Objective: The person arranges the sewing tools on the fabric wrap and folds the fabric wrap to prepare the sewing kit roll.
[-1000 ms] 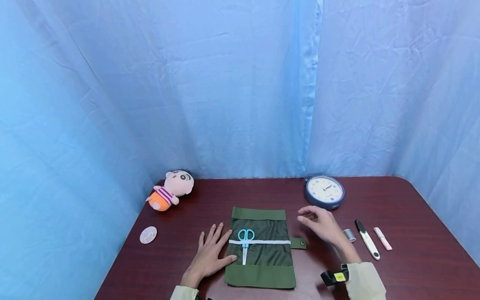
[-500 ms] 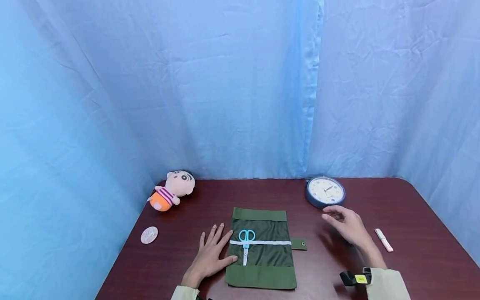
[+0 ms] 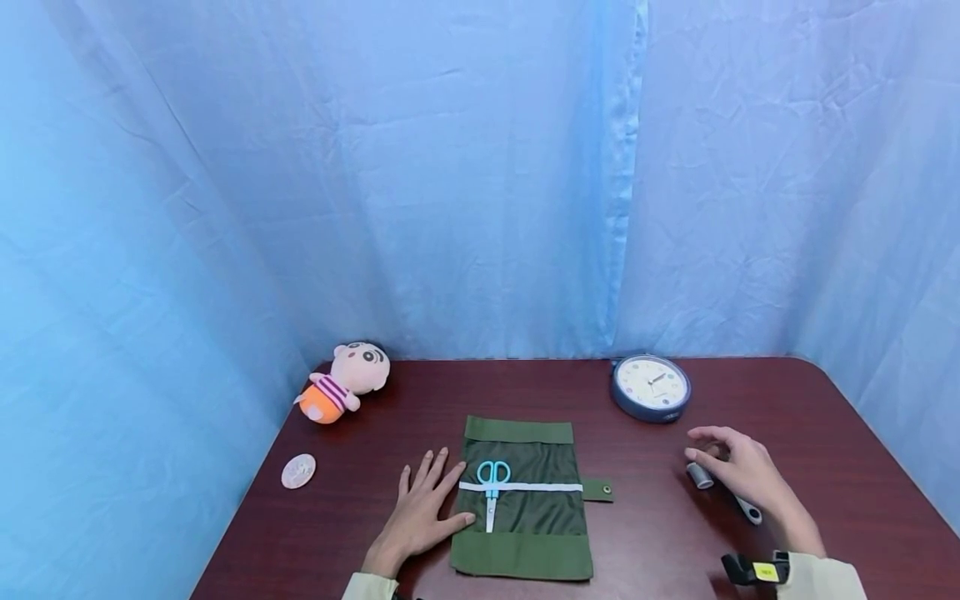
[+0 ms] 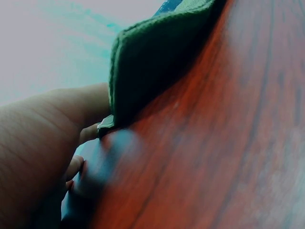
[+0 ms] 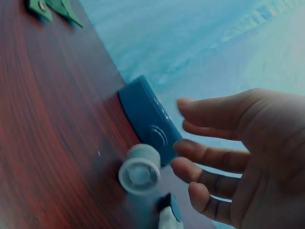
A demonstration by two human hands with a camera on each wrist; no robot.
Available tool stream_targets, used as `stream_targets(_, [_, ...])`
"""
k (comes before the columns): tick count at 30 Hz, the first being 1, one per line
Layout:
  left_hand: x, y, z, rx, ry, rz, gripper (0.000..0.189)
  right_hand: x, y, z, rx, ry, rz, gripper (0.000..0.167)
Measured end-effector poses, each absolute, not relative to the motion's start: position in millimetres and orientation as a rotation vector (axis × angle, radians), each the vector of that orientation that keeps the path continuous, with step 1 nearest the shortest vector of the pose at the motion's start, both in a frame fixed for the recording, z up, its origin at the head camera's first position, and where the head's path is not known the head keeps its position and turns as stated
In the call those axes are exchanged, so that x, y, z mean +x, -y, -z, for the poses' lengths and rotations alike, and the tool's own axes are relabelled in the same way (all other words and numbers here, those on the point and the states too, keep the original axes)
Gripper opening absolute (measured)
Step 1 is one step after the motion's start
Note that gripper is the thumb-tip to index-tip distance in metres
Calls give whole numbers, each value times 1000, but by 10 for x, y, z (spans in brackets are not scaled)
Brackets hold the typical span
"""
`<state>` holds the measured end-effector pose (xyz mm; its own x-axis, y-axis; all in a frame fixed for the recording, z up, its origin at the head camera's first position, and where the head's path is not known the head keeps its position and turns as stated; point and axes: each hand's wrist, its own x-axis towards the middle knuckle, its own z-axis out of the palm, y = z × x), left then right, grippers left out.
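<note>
My left hand point(image 3: 416, 512) lies with spread fingers on the left edge of an unfolded green fabric tool roll point(image 3: 517, 557). A pair of scissors point(image 3: 493, 473) with light blue handles sits under the roll's white elastic band. In the left wrist view, the roll's edge point(image 4: 152, 62) lifts off the table beside the thumb. My right hand point(image 3: 742, 475) hovers at the right, fingers loosely bent with nothing between them. Close by its fingertips is a grey thread spool point(image 3: 701, 476). Partly hidden under that hand lies a slim white tool point(image 3: 750, 511), its dark end showing in the right wrist view.
A round blue clock point(image 3: 651, 387) lies at the back right, beyond the spool. Toward the back left is a plush doll point(image 3: 341, 383), with a pale round disc point(image 3: 298, 471) in front of it. Blue curtains point(image 3: 480, 183) surround the wooden table point(image 3: 645, 550).
My right hand has moved rightward from beside the roll's snap tab to the spool, now covering the pink and white stick and most of the white tool. The left hand has stayed put.
</note>
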<state>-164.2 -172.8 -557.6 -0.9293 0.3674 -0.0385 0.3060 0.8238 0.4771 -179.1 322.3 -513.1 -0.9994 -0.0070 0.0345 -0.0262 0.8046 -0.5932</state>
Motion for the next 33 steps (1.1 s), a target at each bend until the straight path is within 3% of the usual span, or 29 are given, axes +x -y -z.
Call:
stream_targets(20, [-1648,1727,5567,528,-2864,-735,80,-1811,-3253,5123,85,3136,-760,44])
stream_targets(27, [-1645,1734,5574,543,-2866,-755,80,-1807,-3227,5161,106,3138,-740,30])
stream_targets(33, [-1646,1736,5582,546,-2866,-756,80,-1804,-3208,5160,90,3130,-735,28])
